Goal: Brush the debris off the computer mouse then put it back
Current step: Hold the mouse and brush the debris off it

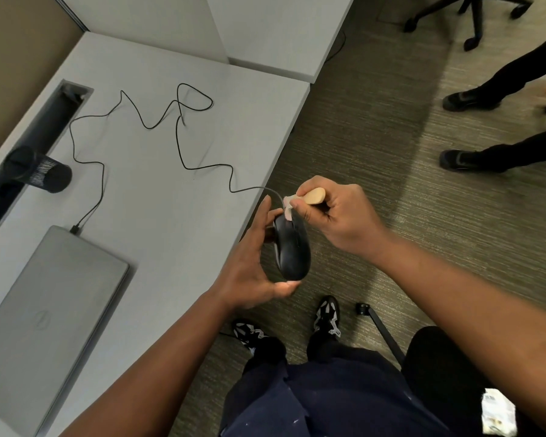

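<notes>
The right hand's (pixel 338 216) fingers are curling tightly around the pale wooden handle of a small brush (pixel 309 197), with the thumb pressing along the handle near the bristle end. The light bristles are touching the front of the black computer mouse (pixel 292 250), right where its cable (pixel 183 143) is leaving the shell.

The left hand (pixel 249 263) is gripping the mouse from the side: its thumb is pressing under the rounded rear end, and its fingers are wrapping around the far flank, with the fingertips showing near the front. The mouse is being held in the air, just off the edge of the grey desk (pixel 158 200), over the carpeted floor (pixel 375 152), with its top facing up toward the camera.

The cable is trailing from the mouse back onto the desk, winding in loose loops across the surface and ending at a plug in the rear edge of a closed grey laptop (pixel 48 316). A black mesh pen holder (pixel 41 170) is lying tipped beside a long cable slot (pixel 35 146) cut into the desk.

Below the hands, the person's dark trousers and black-and-white shoes (pixel 327 315) are showing. At the upper right, another person's legs and black shoes (pixel 467 100) are standing on the carpet, and the wheeled base of an office chair (pixel 473 14) is sitting near the top edge.
</notes>
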Demonstrator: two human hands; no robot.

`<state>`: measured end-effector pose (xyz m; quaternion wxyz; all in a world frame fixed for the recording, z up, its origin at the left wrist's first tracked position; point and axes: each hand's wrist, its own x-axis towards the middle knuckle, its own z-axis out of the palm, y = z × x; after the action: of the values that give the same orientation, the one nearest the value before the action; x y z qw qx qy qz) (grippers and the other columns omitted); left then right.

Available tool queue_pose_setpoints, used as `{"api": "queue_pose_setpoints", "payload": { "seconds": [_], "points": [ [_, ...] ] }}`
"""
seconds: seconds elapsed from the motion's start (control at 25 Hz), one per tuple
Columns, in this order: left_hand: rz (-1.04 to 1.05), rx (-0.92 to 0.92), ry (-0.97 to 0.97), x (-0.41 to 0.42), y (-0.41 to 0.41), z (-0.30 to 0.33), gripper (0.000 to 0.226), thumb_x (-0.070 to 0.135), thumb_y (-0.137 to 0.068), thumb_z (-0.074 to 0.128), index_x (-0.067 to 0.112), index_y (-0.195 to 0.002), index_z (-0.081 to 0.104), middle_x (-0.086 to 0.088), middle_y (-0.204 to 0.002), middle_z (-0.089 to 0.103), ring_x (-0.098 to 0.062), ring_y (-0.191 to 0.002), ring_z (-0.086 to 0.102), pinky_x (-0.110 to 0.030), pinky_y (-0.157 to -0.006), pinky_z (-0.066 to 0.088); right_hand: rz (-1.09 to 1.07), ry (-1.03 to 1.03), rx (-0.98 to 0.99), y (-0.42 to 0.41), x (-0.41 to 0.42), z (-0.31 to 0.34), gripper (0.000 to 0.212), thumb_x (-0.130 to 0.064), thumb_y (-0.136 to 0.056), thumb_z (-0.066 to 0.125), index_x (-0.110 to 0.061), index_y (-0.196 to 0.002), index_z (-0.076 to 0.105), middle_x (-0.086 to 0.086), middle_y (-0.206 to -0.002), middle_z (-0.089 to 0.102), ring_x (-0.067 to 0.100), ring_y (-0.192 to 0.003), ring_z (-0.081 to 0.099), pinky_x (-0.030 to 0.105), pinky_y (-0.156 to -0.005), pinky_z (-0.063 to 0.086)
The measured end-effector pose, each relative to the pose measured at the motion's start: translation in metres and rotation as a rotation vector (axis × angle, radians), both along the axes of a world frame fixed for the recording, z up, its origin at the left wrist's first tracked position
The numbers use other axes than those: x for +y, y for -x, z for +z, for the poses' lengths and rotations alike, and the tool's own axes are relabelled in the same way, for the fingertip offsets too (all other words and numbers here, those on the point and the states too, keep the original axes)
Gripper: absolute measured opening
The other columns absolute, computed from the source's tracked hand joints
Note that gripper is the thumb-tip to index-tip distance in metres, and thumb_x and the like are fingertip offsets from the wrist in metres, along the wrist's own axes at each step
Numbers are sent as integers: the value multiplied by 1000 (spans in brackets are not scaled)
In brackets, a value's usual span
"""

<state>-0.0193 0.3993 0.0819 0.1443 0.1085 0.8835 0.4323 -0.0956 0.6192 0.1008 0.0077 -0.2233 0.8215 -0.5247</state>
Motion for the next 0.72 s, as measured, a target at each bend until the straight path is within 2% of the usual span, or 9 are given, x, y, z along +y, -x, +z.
{"api": "queue_pose_setpoints", "payload": {
  "seconds": [0.2, 0.4, 0.48, 0.6, 0.72],
  "points": [
    [17, 20, -38, 0, -3, 0, 146, 28, -66, 99, 49, -163, -9, 15, -164, 37, -9, -143, 51, -42, -115, 49, -7, -21, 133, -9, -1, -10, 20, -26, -101, 66, -7, -105, 71, 1, -81, 73, 15, -67, 68, 37, -57, 55],
    [30, 6, -59, 0, -5, 0, 147, 25, -65, 100, 40, -166, -7, 11, -164, 37, -11, -143, 51, -39, -116, 48, 20, -120, 374, -15, -1, -19, 20, -21, -100, 66, -3, -105, 73, 9, -85, 75, 24, -71, 70, 39, -62, 58],
    [27, 8, -62, 1, -6, 0, 146, 27, -65, 99, 43, -165, -7, 13, -164, 37, -11, -141, 53, -40, -115, 49, 27, -151, 421, -15, -1, -23, 23, -21, -99, 66, -1, -107, 73, 11, -88, 75, 26, -73, 71, 40, -64, 60],
    [23, -4, -56, 1, -5, 2, 146, 28, -66, 99, 47, -163, -8, 13, -165, 36, -9, -142, 52, -36, -115, 48, -11, -188, 415, -17, 0, -28, 27, -24, -99, 66, 0, -110, 72, 13, -92, 76, 27, -78, 73, 39, -67, 61],
    [37, -26, -53, -1, -3, 1, 149, 22, -65, 101, 34, -167, -7, 8, -167, 34, -3, -144, 47, -25, -115, 44, -158, -121, 258, -16, 3, -23, 29, -29, -101, 64, -3, -112, 70, 6, -88, 74, 14, -70, 67, 32, -59, 56]
  ]
}}
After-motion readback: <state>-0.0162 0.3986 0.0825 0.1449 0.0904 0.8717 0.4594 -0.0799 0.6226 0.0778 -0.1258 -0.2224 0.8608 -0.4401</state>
